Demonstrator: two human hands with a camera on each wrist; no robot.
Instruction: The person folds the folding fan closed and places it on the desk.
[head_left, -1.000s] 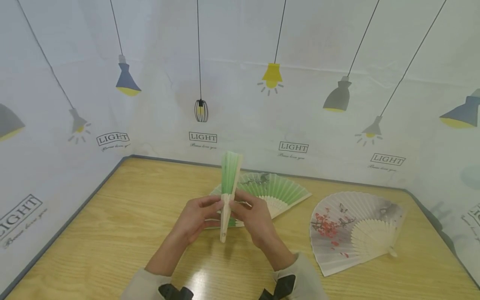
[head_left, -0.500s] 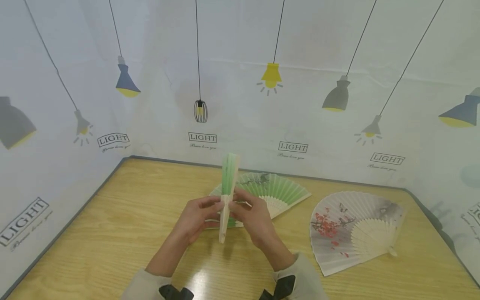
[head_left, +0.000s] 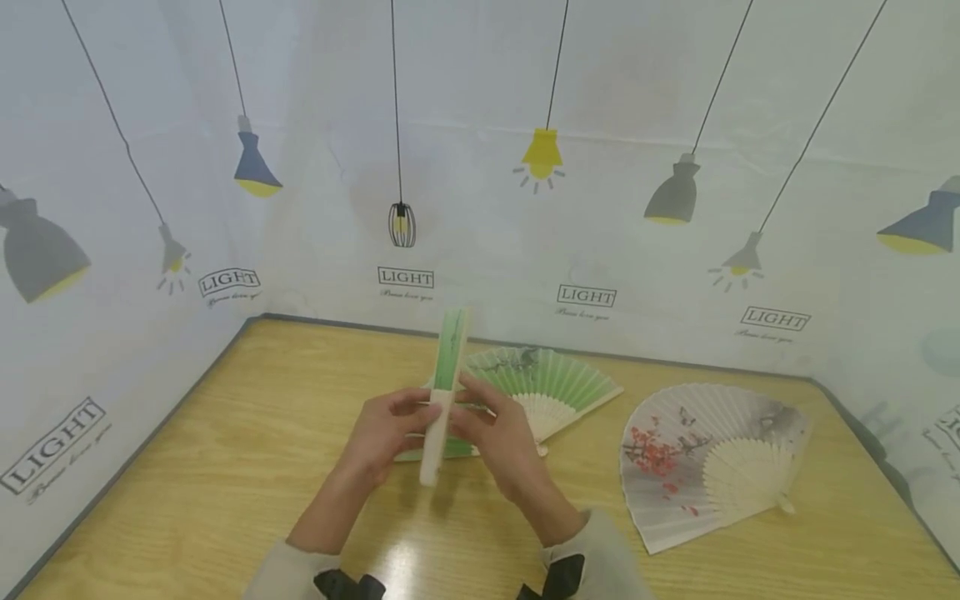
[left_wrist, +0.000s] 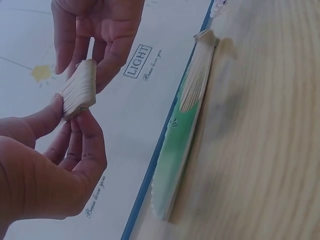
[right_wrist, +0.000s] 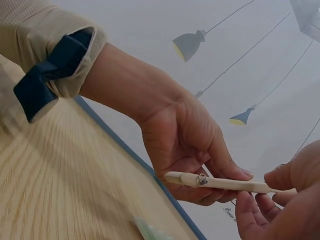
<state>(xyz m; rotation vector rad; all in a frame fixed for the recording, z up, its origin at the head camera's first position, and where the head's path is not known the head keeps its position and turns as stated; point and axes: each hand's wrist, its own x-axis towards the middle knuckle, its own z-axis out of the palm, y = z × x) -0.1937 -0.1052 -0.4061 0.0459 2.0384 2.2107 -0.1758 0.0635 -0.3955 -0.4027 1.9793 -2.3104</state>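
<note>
A folded hand fan (head_left: pixel 437 433) with pale sticks and a green leaf stands nearly upright between both hands, above the table. My left hand (head_left: pixel 382 433) pinches it from the left, thumb on the near side. From the right, my right hand (head_left: pixel 498 437) grips it between thumb and fingers. In the left wrist view the sticks of the held fan (left_wrist: pixel 82 90) lie stacked together. Beyond the hands a spread green fan (head_left: pixel 566 379) lies on the table, partly hidden by them.
A spread grey-white fan (head_left: pixel 667 475) with red blossoms lies on the wooden table (head_left: pixel 225 467) to the right. A white backdrop (head_left: pixel 480 217) printed with lamps stands along the back and sides.
The held fan has narrowed at its top and turned, its lower end swinging left. Both hands have shifted slightly left with it. The fans on the table stay put.
</note>
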